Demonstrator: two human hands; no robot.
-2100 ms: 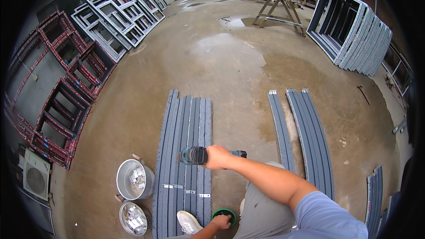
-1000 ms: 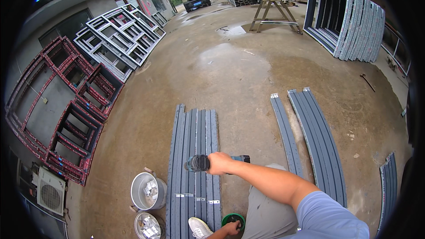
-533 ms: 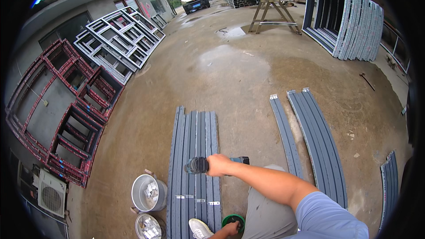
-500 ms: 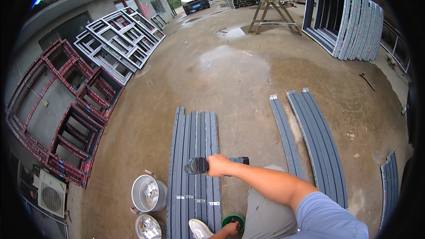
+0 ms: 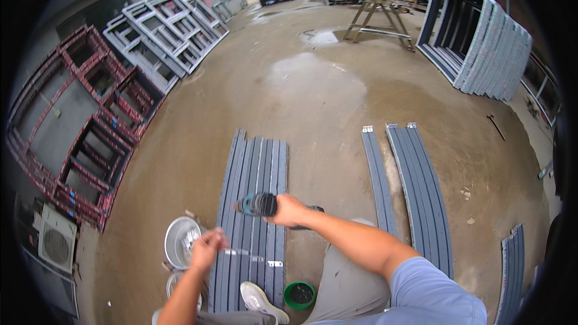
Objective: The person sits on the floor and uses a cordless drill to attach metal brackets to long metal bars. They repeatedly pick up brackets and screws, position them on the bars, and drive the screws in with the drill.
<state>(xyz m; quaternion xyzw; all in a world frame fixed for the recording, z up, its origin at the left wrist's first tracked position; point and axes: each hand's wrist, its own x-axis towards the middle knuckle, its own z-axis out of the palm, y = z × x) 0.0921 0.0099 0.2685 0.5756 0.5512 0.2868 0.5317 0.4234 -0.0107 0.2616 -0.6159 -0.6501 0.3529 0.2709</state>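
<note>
My right hand (image 5: 288,209) is wrapped round the grip of a cordless drill (image 5: 257,204), held above a row of long grey metal profiles (image 5: 253,171). The drill's front end faces left. Near the left edge of those profiles is my left hand (image 5: 209,245), its fingers pinched together and slightly blurred; anything between them is too small to make out. Small silvery brackets (image 5: 275,263) lie across the profiles just to its right. A green bowl (image 5: 286,301) with dark contents stands beside my shoe (image 5: 260,301).
A metal bucket (image 5: 176,254) holding bracket pieces stands left of the profiles, with a second container (image 5: 173,289) partly hidden by my left arm. More grey profiles (image 5: 415,174) lie to the right. Window frames (image 5: 162,27) lean along the left wall; a trestle (image 5: 380,21) stands farther back.
My left hand has come out of the green bowl and moved left and up to the profiles' left edge. The drill has shifted slightly left and farther away, still in my right hand.
</note>
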